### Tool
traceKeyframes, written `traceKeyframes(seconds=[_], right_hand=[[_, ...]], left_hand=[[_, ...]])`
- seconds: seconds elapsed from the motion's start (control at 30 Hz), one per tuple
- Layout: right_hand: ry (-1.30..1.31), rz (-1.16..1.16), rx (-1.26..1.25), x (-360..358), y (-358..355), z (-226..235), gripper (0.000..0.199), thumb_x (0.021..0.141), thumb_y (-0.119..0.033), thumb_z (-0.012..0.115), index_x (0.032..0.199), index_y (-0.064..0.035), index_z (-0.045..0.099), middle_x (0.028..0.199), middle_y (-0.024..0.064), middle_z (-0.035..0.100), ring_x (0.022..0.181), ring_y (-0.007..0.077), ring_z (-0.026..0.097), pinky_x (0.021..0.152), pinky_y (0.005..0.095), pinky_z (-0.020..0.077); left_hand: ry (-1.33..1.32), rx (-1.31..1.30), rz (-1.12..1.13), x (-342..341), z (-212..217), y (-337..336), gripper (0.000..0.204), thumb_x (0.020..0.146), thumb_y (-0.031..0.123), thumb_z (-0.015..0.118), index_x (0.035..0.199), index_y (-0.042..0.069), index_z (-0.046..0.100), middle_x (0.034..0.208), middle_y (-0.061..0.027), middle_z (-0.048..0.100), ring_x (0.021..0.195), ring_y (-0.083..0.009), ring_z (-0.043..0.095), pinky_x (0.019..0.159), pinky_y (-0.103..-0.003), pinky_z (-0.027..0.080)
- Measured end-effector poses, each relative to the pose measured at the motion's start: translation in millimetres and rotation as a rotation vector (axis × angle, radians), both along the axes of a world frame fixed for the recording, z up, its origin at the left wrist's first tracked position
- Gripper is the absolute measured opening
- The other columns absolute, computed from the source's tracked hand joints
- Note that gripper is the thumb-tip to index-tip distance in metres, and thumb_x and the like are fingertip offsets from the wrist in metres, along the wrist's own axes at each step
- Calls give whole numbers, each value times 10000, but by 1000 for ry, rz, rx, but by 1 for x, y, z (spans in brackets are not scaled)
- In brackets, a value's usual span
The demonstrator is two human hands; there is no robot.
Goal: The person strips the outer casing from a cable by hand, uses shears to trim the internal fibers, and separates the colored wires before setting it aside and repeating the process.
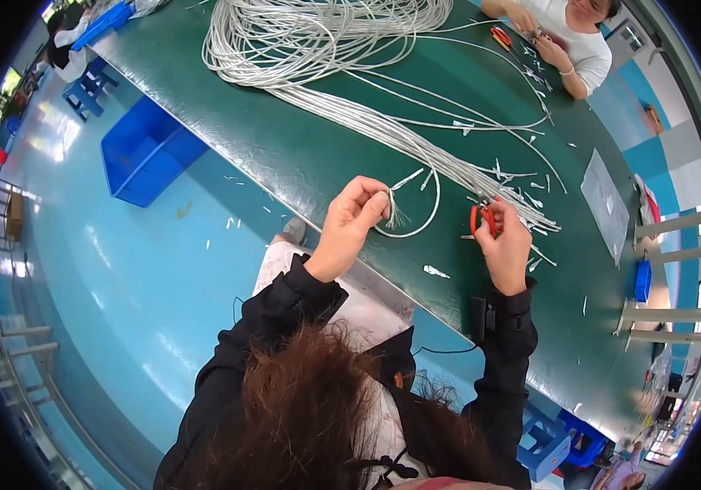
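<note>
Over to the head view, and straight to the middle of the frame: pinching with the left hand [354, 216], thumb pressed to fingers with barely a gap, and in that pinch a silvery-white cable [437, 204], caught near its frayed strands [397, 216]. Fanning out beside the fingertips, those, and looping round below and to the right, the cable itself.

Right of centre now: grasping red-handled pliers [487, 216] with the right hand [507, 245], fingers curled round handles set slightly apart (no telling, at this size, how far open the jaws stand). Pointing up the frame, close against the ends of a long cable bundle [383, 126]; impossible to say whether touching it.

Running diagonally, that bundle, down from a great tangled coil [309, 41] at the upper centre. Beneath it all, a green table [530, 327], sprinkled with whitish scraps [436, 271], and at the right of the frame, flat on the surface, a clear plastic sheet [606, 204].

Up to the upper right: sitting across the table in a white top, a co-worker [583, 49], with orange-handled pliers [500, 37] lying near the hands. Over at the left, on the floor, a blue bin [142, 155].
</note>
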State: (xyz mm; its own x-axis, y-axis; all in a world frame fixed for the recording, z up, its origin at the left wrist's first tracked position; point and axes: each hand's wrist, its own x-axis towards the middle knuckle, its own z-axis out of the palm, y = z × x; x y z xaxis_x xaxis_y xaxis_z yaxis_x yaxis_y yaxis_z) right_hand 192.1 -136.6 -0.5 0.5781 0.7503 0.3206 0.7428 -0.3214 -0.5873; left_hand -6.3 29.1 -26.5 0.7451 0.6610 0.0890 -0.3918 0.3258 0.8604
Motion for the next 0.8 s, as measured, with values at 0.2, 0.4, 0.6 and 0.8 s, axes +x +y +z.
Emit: traceKeyframes(seconds=[0.2, 0.4, 0.6, 0.8], right_hand=[[394, 170, 76, -36, 12, 30, 268, 797, -2, 672, 1045, -8, 572, 790, -13, 571, 669, 34, 506, 586, 189, 395], [617, 304, 22, -58, 21, 28, 244, 792, -22, 691, 1007, -1, 577, 754, -24, 569, 651, 20, 484, 573, 170, 359], [535, 317, -4, -61, 25, 30, 213, 790, -36, 701, 964, 4, 586, 703, -20, 564, 609, 22, 466, 538, 176, 356], [403, 314, 14, -62, 25, 26, 211, 789, -51, 712, 945, 12, 585, 650, -6, 556, 560, 28, 476, 485, 193, 354]], left_hand=[[0, 89, 34, 1, 3, -4, 100, 969, 88, 523, 1044, 24, 538, 843, 3, 543, 783, -68, 499, 725, -209, 416], [10, 130, 52, 3, 11, -9, 81, 957, 69, 533, 1015, 16, 553, 835, 12, 547, 771, -45, 504, 685, -185, 397], [31, 182, 38, 3, 14, -16, 80, 949, 56, 540, 1010, 8, 559, 836, 13, 545, 765, -46, 501, 678, -190, 406], [39, 216, 43, 5, 15, -19, 76, 939, 34, 544, 1005, 1, 565, 833, 16, 541, 757, -42, 487, 666, -188, 406]])
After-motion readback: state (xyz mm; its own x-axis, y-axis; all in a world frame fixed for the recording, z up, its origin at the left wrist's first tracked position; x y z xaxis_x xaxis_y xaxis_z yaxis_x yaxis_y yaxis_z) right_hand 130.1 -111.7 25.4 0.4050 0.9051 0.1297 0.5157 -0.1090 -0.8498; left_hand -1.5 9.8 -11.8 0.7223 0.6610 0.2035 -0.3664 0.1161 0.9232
